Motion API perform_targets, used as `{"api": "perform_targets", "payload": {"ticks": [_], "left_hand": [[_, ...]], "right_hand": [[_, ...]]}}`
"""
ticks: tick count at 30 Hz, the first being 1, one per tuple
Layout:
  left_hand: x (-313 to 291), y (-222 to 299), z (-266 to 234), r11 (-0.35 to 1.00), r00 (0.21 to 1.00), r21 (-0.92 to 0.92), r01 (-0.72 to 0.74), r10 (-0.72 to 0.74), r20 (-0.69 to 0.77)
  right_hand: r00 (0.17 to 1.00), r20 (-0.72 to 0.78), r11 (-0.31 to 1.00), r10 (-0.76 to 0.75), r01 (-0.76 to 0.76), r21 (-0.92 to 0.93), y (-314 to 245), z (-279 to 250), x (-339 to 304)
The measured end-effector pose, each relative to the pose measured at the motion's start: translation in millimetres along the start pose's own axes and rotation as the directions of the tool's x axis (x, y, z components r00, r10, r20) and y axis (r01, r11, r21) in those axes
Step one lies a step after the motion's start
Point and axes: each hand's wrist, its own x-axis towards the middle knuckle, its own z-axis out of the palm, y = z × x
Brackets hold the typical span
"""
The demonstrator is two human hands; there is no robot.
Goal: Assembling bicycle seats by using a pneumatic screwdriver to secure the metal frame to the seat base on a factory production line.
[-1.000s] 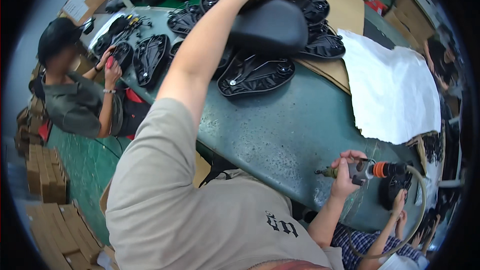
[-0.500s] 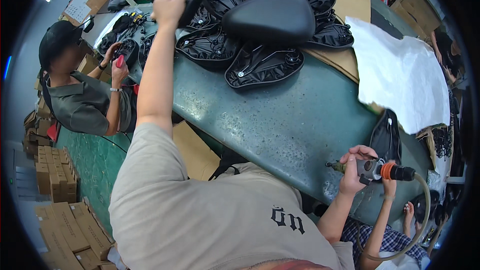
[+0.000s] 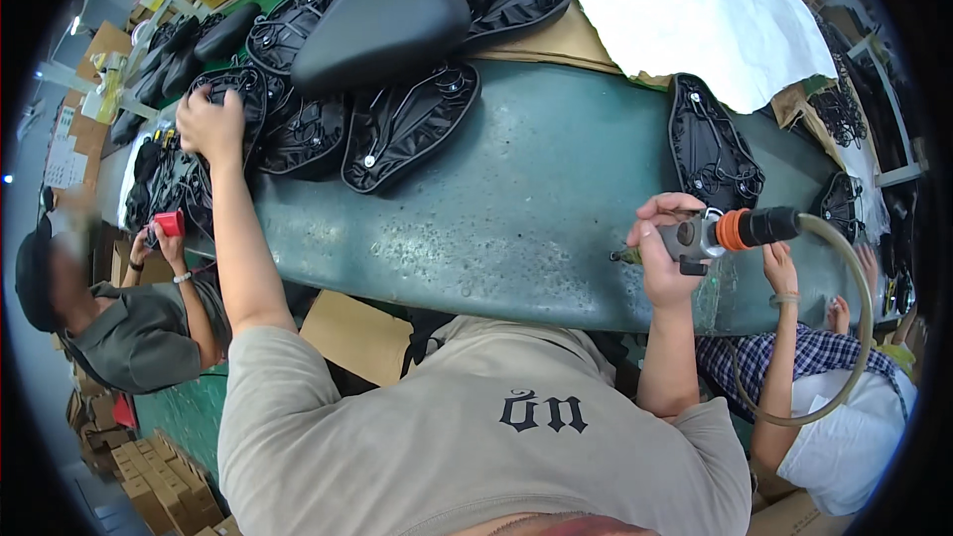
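Observation:
My left hand (image 3: 211, 127) is at the left edge of a black bicycle saddle (image 3: 256, 99) lying underside up in the pile. Its fingers are curled but apart, gripping nothing that I can see. My right hand (image 3: 667, 256) is wrapped round a grey air screwdriver (image 3: 695, 236) with an orange ring and a clear hose, its bit pointing left above the table. A smooth black saddle (image 3: 382, 25) rests top up over several upturned saddles. One upturned saddle (image 3: 407, 129) lies in front of it. Another upturned saddle (image 3: 710, 144) lies beyond the screwdriver.
The green table (image 3: 536, 169) stretches before me. A white sheet (image 3: 705, 20) covers cardboard at its far side. A co-worker in dark clothes (image 3: 149, 337) at left holds a red tool (image 3: 170, 224). Another person's arm (image 3: 779, 337) is close on the right, near the looping hose (image 3: 862, 337).
My left hand has lowered from holding a raised black saddle and is now over the pile's left side, fingers apart. The view has turned. My right hand still holds the screwdriver.

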Motion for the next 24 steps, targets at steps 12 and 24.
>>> {"api": "perform_targets", "payload": {"ticks": [12,24], "left_hand": [[-21,138,-74,0.682,0.585,-0.514,-0.521,0.723,0.367],[-45,136,-74,0.635,0.776,-0.471,-0.613,0.596,-0.206]], "right_hand": [[0.998,0.057,1.000,-0.022,0.021,0.014,1,-6,-8],[0.994,0.088,0.998,-0.061,0.060,0.013,5,-2,-3]]}}
